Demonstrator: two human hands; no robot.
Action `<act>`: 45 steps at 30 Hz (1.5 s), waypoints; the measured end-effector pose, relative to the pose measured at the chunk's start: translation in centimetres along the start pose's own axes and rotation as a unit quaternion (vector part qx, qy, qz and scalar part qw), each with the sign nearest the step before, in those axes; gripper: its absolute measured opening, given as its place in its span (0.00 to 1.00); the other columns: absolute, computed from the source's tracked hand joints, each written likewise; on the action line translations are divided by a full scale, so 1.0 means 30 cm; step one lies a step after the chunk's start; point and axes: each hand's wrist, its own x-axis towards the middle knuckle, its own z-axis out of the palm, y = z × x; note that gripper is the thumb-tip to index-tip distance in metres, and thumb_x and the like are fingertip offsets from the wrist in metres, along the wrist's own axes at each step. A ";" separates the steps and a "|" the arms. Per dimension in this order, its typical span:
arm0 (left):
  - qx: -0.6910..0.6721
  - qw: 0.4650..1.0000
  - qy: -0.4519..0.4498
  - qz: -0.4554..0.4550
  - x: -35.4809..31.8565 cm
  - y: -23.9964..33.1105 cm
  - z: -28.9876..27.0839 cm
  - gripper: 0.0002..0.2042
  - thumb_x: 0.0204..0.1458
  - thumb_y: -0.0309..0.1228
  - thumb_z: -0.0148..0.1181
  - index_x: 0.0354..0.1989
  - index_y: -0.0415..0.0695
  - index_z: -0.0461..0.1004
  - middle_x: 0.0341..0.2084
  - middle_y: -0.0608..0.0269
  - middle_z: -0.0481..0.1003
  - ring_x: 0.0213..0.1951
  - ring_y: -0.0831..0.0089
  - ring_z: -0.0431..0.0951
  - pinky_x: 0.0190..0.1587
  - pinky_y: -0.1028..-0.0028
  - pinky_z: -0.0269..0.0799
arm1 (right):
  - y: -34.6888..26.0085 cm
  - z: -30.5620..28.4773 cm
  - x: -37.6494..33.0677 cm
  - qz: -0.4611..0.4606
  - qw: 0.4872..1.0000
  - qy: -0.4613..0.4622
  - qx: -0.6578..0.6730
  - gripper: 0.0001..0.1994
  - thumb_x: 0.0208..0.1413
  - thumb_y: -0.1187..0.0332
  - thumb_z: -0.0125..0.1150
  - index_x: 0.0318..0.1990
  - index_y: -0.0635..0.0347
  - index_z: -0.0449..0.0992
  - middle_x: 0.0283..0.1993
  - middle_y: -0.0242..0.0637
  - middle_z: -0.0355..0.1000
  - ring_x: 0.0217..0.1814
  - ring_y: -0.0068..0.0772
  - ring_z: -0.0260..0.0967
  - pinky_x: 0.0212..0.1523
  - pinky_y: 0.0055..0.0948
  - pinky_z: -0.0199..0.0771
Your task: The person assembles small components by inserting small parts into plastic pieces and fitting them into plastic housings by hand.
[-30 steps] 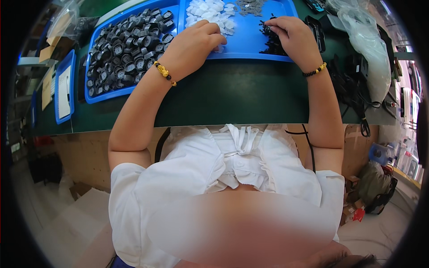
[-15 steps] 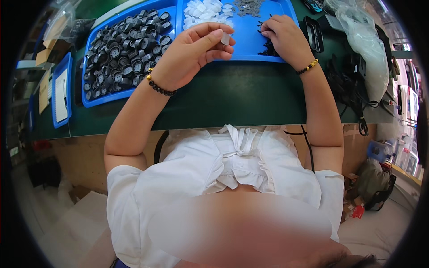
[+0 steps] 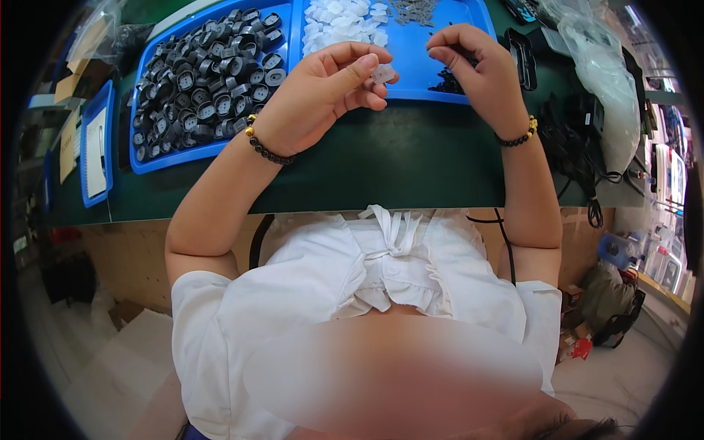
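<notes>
Between the thumb and fingers of my left hand (image 3: pixel 312 99) is a small translucent white plastic piece (image 3: pixel 382 73), its flat face turned up. My right hand (image 3: pixel 484 77) hovers over a heap of tiny black parts (image 3: pixel 449 81) in the right blue tray (image 3: pixel 411 94). Its thumb and forefinger close toward each other at the tips, and whatever they pinch is too small to make out. Beyond my left hand lies a pile of similar white pieces (image 3: pixel 339 28). Small grey parts (image 3: pixel 412 11) are heaped at the tray's far side.
Left of my left hand, another blue tray (image 3: pixel 143 167) is full of black oval plastic caps (image 3: pixel 205 81). A small blue tray with a notepad (image 3: pixel 96 154) lies further left. Black cables (image 3: pixel 568 147), a black case (image 3: pixel 522 59) and clear plastic wrap (image 3: pixel 598 73) crowd the right side.
My right hand has risen from the black parts and moved slightly right, thumb and forefinger together. In my left hand the white piece has turned to show its broader face.
</notes>
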 end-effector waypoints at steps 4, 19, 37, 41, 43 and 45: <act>-0.013 0.999 0.017 -0.026 0.006 -0.025 -0.016 0.15 0.62 0.35 0.54 0.53 0.38 0.71 0.41 0.62 0.76 0.38 0.81 0.77 0.43 0.83 0.75 | -0.085 0.073 -0.031 -0.164 0.986 0.026 -0.009 0.05 0.48 0.75 0.67 0.34 0.59 0.78 0.35 0.36 0.75 0.37 0.37 0.73 0.38 0.28 0.74; 0.097 0.988 0.079 0.088 -0.012 -0.040 0.034 0.17 0.55 0.23 0.61 0.54 0.36 0.72 0.40 0.57 0.79 0.41 0.73 0.81 0.46 0.75 0.78 | -0.096 0.094 -0.052 -0.196 0.974 0.091 -0.067 0.05 0.45 0.74 0.68 0.31 0.56 0.80 0.33 0.34 0.77 0.36 0.35 0.74 0.35 0.28 0.75; 0.286 0.935 0.081 0.192 -0.016 -0.038 0.066 0.11 0.54 0.19 0.60 0.46 0.36 0.74 0.35 0.59 0.79 0.37 0.75 0.81 0.42 0.79 0.78 | -0.110 0.085 -0.057 -0.131 0.987 0.089 -0.013 0.04 0.45 0.73 0.71 0.30 0.53 0.83 0.29 0.31 0.79 0.30 0.28 0.77 0.29 0.22 0.74; 0.164 0.964 0.103 0.179 -0.006 -0.059 0.057 0.11 0.54 0.19 0.59 0.46 0.35 0.74 0.35 0.59 0.78 0.37 0.76 0.81 0.42 0.79 0.79 | -0.100 0.087 -0.061 -0.149 0.985 0.087 -0.016 0.05 0.45 0.74 0.70 0.32 0.53 0.84 0.30 0.32 0.79 0.30 0.29 0.77 0.30 0.21 0.75; 0.164 0.964 0.113 0.178 -0.002 -0.058 0.052 0.11 0.54 0.19 0.59 0.46 0.34 0.74 0.36 0.58 0.78 0.37 0.76 0.81 0.43 0.78 0.79 | -0.100 0.095 -0.061 -0.142 0.986 0.087 0.009 0.05 0.46 0.74 0.70 0.33 0.55 0.84 0.31 0.33 0.79 0.32 0.30 0.77 0.31 0.21 0.76; 0.163 0.963 0.125 0.176 -0.003 -0.056 0.051 0.11 0.54 0.19 0.58 0.46 0.33 0.73 0.37 0.58 0.78 0.37 0.75 0.81 0.43 0.77 0.79 | -0.103 0.096 -0.060 -0.142 0.986 0.087 0.015 0.06 0.47 0.74 0.70 0.34 0.56 0.84 0.32 0.34 0.79 0.32 0.30 0.78 0.33 0.21 0.76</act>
